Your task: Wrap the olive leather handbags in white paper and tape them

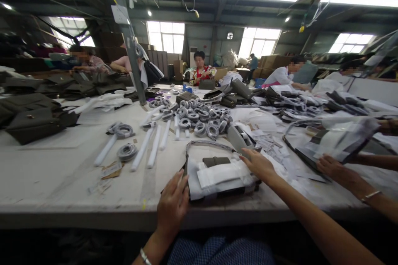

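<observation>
A dark olive handbag lies at the table's front edge, its front covered with white wrapping. Its wrapped shoulder strap arches over the top. My left hand is at the bag's left side, fingers along the edge. At the upper right corner, near the strap's end, my right hand has its fingers on the bag. The undersides of both hands are hidden. Just behind the bag stands a grey wrapped piece.
Coiled wrapped straps are heaped mid-table, with white rolls before them. Dark bags lie at left, near a metal post. At right, a co-worker's hands hold another wrapped bag. Several people sit beyond.
</observation>
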### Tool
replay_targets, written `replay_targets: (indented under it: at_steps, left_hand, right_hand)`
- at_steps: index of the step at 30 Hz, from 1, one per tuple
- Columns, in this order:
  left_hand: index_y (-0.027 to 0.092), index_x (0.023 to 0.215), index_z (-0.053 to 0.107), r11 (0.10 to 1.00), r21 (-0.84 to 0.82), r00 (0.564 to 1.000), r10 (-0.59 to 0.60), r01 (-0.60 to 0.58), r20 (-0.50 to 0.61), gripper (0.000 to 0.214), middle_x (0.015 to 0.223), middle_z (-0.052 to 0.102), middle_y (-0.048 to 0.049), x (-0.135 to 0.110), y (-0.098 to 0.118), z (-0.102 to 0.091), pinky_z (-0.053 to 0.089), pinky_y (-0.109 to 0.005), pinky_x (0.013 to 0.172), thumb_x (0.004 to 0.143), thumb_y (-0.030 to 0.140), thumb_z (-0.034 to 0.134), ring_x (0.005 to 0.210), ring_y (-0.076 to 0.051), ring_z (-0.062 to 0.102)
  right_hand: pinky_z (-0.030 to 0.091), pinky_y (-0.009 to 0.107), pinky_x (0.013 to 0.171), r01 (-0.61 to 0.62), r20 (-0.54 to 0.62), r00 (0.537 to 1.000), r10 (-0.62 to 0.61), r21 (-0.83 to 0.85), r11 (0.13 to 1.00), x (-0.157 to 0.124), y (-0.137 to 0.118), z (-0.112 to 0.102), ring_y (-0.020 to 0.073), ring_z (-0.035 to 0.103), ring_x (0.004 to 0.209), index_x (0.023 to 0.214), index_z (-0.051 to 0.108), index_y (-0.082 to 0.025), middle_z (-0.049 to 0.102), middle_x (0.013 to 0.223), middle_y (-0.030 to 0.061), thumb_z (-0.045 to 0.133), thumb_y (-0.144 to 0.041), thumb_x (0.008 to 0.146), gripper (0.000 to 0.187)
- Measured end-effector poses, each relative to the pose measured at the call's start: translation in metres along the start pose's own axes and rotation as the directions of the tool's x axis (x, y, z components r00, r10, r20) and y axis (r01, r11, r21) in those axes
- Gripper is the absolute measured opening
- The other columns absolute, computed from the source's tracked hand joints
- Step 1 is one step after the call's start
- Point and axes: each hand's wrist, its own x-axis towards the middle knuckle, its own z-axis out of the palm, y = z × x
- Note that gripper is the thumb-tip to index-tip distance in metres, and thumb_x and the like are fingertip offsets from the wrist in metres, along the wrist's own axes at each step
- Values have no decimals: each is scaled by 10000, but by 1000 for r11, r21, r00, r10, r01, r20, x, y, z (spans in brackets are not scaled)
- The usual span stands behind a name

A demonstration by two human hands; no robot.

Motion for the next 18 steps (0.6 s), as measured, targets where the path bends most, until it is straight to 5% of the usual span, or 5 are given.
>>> replay_targets:
  at_steps: [2, 6, 10, 15, 18]
  left_hand:
    - [189, 1355, 564, 955, -110, 960, -269, 276, 72, 449, 1421, 553, -136, 23, -10, 5, 374, -533, 1129, 931, 335, 543, 1350, -304, 478]
    - [138, 1299, 603, 897, -187, 915, -385, 401, 118, 512, 1274, 659, -174, 51, -18, 24, 479, -507, 1032, 896, 454, 590, 1223, -332, 596]
    - [151, 1394, 503, 841, -304, 891, -450, 448, 67, 612, 1325, 630, -169, 58, -8, 20, 538, -401, 959, 914, 528, 556, 1170, -280, 640]
    - [245, 1418, 482, 753, -526, 866, -497, 395, -61, 561, 1435, 552, -93, 63, 13, -19, 513, -362, 993, 985, 579, 359, 1264, -243, 569]
    - [199, 1326, 584, 796, -514, 928, -373, 318, -3, 575, 1294, 659, -104, 58, 20, -31, 554, -372, 916, 997, 579, 304, 1177, -257, 628]
  right_hand:
    - [500, 498, 961, -151, 73, 986, 148, 29, 988, -9, 28, 2, 354, 667, 1087, 1197, 691, -212, 723, 1140, 133, 542, -542, 868, 489]
    - [550, 448, 921, -197, 144, 974, 176, 142, 970, -21, 39, 11, 328, 700, 1039, 1019, 770, -228, 762, 1033, 92, 466, -557, 874, 470]
    - [501, 429, 1014, -144, -56, 983, 175, 354, 924, -28, 13, -1, 308, 639, 1168, 1223, 692, -234, 709, 1209, 72, 525, -621, 840, 569]
    - [356, 432, 1145, 61, -269, 958, 102, 536, 842, -15, -19, -13, 271, 481, 1353, 1394, 547, -257, 577, 1410, 51, 486, -612, 904, 609]
    - [318, 453, 1169, 88, -229, 972, 47, 545, 834, -3, -31, -2, 282, 421, 1397, 1415, 528, -231, 524, 1460, 68, 404, -631, 924, 645]
